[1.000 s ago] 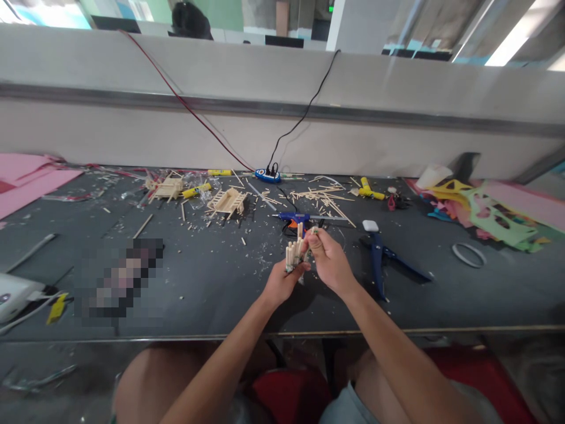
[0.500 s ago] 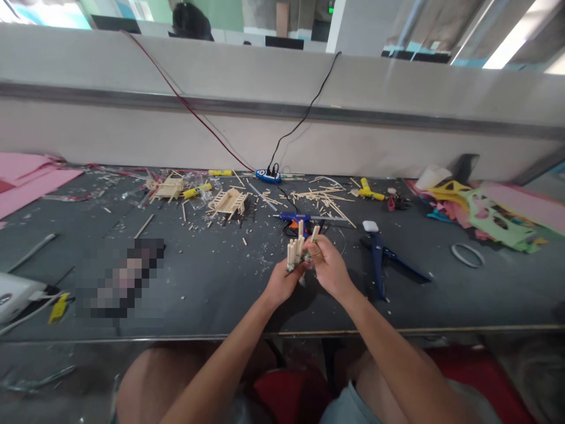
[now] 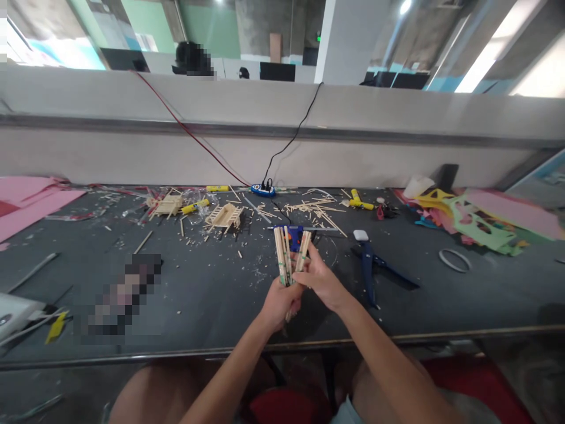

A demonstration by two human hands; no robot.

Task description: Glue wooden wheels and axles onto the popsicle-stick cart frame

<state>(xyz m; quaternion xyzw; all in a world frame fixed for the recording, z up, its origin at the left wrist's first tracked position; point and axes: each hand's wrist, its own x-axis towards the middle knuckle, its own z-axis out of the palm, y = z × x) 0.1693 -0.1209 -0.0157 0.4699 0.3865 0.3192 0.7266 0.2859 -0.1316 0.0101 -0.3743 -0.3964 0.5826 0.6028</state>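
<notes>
Dark workbench | stick bundle upright, long axis vertical | both hands pinching it: left hand, right hand

Bundle of pale wooden sticks, several side by side, upright, tops tilted slightly toward 11 o'clock; lower ends buried in a closed fist; second smaller stick cluster just beside it at 3 o'clock, leaning toward 1 o'clock, tops splayed apart; both raised above the dark tabletop.
</notes>
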